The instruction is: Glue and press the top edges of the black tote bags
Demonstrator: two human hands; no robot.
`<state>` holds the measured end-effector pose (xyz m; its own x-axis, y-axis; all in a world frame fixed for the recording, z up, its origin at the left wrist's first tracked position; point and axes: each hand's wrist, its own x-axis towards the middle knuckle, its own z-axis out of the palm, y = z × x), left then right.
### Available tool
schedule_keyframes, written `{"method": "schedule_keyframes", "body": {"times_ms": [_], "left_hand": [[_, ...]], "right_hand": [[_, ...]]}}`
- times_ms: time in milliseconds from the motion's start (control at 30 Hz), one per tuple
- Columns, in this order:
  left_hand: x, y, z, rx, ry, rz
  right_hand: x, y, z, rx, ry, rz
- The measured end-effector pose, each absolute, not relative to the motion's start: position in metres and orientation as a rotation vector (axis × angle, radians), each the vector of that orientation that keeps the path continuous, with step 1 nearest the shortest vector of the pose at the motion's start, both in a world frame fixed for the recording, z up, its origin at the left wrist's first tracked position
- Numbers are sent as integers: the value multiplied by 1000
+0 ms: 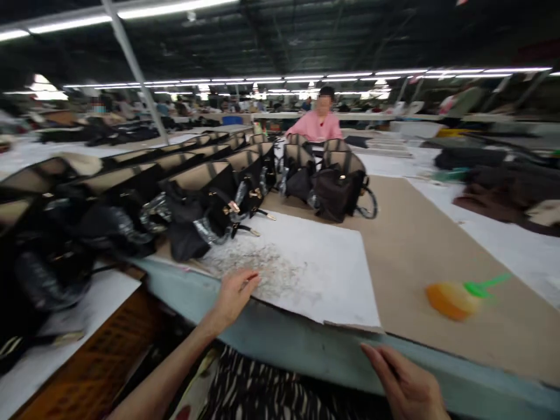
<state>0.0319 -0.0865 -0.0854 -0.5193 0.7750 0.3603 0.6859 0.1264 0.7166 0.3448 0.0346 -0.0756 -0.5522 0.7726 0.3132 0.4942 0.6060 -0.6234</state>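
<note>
My left hand is at the front edge of a white sheet on the table, its thumb and fingers drawn together in a pinch. Whatever may be between the fingertips is too small to make out. Small dark and brownish scraps lie scattered on the sheet just beyond this hand. My right hand hovers by the table's front edge, below the sheet's near right corner. Its fingers are stretched out, slightly blurred, with nothing visible in them. Black handbags with beige linings and plastic-wrapped handles stand beyond the left hand.
More black bags stand farther back. On the brown board at right lies a blurred orange object with a green handle-like part. Dark fabric pieces are piled far right. A person in pink is across the table. An orange-brown crate is lower left.
</note>
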Motion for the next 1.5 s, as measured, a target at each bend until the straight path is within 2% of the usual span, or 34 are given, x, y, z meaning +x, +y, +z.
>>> {"method": "schedule_keyframes", "body": {"times_ms": [133, 333, 533, 800, 1067, 1333, 1500], "left_hand": [[-8, -126, -109, 1456, 2519, 1378], [-25, -110, -110, 1435, 2631, 1216], [-31, -94, -118, 1245, 2827, 1070], [-34, -90, -134, 1355, 2984, 1006], [-34, -86, -131, 1326, 3039, 930], [-33, -88, -128, 1352, 2996, 866], [-36, -86, -125, 1412, 2889, 1014]], "right_hand": [[289, 20, -68, -715, -2481, 559], [217, 6, -63, -124, -2704, 326], [177, 37, -95, 276, -2656, 133], [106, 8, -121, 371, -2641, -18], [91, 20, -149, 392, -2671, 77], [96, 12, -136, 315, -2721, 145], [98, 8, -130, 277, -2779, 141]]}}
